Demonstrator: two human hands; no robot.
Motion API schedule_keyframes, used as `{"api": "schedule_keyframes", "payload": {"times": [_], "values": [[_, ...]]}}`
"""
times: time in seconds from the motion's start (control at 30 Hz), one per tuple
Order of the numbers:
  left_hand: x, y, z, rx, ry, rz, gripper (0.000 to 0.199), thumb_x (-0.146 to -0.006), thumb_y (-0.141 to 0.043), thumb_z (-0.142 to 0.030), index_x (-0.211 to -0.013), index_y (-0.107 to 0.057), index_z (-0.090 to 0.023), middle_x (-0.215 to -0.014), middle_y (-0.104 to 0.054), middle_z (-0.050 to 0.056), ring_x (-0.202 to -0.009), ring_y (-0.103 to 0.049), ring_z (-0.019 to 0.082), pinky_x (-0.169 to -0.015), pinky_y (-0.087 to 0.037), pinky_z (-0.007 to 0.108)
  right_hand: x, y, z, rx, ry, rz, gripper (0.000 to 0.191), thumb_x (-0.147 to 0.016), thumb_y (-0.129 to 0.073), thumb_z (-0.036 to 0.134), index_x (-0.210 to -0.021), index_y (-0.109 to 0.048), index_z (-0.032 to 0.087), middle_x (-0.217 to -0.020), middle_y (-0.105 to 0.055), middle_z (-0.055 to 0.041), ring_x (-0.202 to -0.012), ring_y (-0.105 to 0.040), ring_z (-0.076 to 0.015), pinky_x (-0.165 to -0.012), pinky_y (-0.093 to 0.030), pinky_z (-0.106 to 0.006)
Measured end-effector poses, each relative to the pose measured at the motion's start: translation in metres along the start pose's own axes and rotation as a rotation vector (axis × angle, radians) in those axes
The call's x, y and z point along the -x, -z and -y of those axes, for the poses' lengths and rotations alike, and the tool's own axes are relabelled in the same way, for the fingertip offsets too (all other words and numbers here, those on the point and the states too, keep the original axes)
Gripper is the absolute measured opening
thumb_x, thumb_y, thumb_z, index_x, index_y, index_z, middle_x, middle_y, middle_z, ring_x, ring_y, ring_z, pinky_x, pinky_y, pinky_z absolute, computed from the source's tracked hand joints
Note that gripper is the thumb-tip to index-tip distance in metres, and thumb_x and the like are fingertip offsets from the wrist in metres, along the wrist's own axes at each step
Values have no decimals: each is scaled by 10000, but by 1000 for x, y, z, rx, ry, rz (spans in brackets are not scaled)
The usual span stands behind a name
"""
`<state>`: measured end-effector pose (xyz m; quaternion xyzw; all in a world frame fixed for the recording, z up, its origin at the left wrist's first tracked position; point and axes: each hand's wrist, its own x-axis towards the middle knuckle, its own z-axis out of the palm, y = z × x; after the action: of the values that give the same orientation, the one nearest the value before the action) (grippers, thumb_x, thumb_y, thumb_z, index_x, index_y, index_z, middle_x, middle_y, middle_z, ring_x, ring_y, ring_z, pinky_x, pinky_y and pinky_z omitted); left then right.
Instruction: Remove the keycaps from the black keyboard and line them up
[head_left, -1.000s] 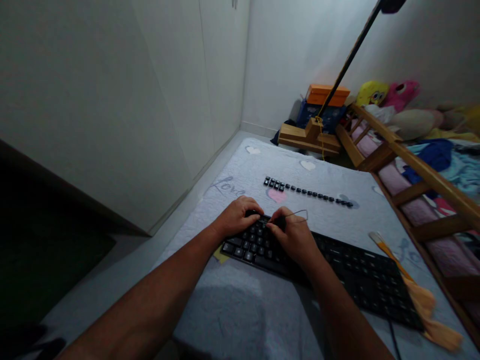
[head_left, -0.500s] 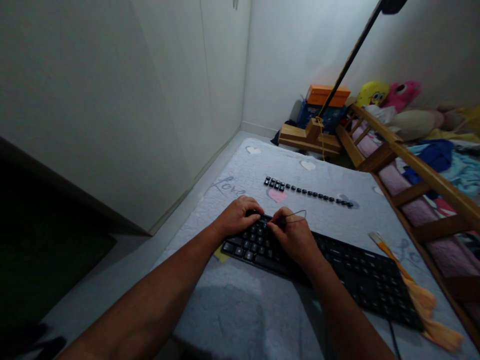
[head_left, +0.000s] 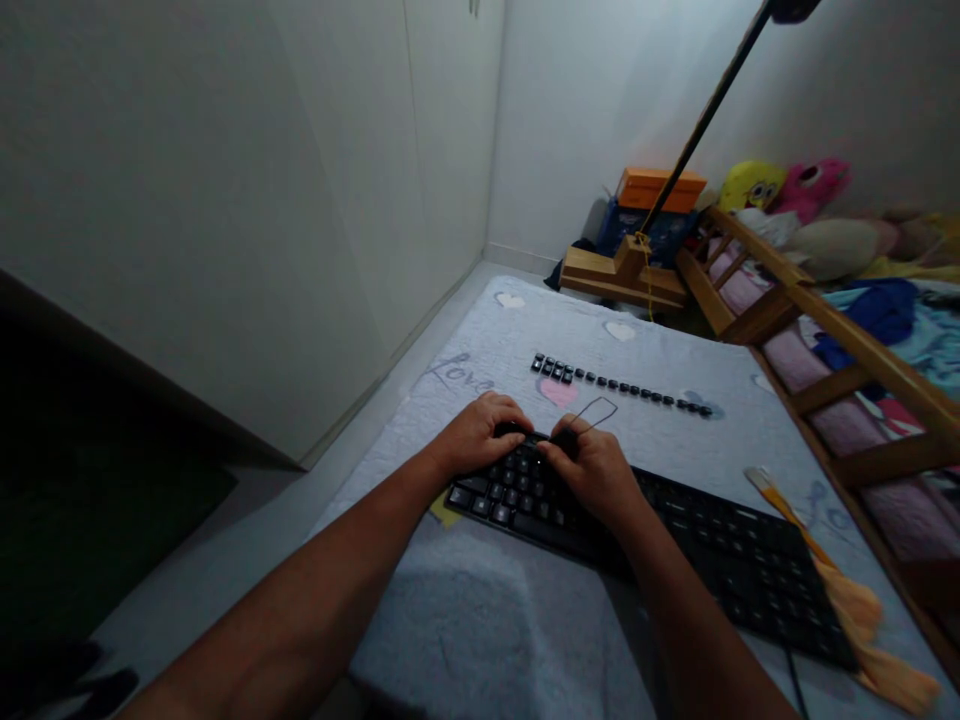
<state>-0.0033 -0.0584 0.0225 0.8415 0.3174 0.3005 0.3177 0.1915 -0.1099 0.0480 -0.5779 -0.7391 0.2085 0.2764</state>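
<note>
A black keyboard (head_left: 529, 508) lies slantwise on the cloth-covered surface. My left hand (head_left: 484, 430) is closed round its far left edge, thumb on top by the upper keys. In my right hand (head_left: 589, 465), pinched between thumb and fingers, is a wire keycap puller (head_left: 600, 402); its thin wire loop sticks out past the knuckles. The puller's dark body is mostly covered by the fingers, just above the top rows of keys. Whether it touches a key I cannot tell. Beyond the keyboard, loose black keycaps (head_left: 634, 390) lie in a long row, doubled at the left end.
An orange-handled brush (head_left: 776, 495) and orange gloves (head_left: 892, 655) lie right of the keyboard. A yellow piece (head_left: 444, 512) shows under its left corner. Along the right runs a wooden bed rail (head_left: 885, 355); a wooden lamp stand (head_left: 626, 270) is at the back, a white cabinet (head_left: 337, 200) at left.
My right hand has turned slightly and shifted a little to the right, so more of the puller's wire loop shows. My left hand keeps its hold on the keyboard.
</note>
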Motion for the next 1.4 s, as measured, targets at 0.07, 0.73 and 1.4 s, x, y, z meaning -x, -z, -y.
{"api": "schedule_keyframes", "payload": {"times": [0.07,0.73,1.4], "values": [[1,2,-2,-9,-22,20,175,-817,-610,-222,-965,-702,-204,-979,-668,48,-993,-566,206,-942,-388,386,0,1,0,-28,5,14,96,-800,-600,278,-741,-585,204,-578,-584,37,-504,-502,-118,-517,-372,-227],[3,3,-8,-77,30,102,189,-783,-668,-211,-969,-690,-236,-996,-686,28,-1101,-453,248,-1006,-288,433,2,10,11,-129,132,81,57,-799,-567,160,-754,-589,186,-699,-602,8,-659,-550,-129,-619,-410,-234],[3,7,-10,-28,-14,-5,142,-766,-685,-249,-900,-660,-209,-967,-648,35,-1050,-504,225,-988,-368,389,7,15,6,-103,213,-83,212,-690,-450,3,-657,-553,186,-842,-570,-39,-816,-550,-158,-735,-429,-272]]}}
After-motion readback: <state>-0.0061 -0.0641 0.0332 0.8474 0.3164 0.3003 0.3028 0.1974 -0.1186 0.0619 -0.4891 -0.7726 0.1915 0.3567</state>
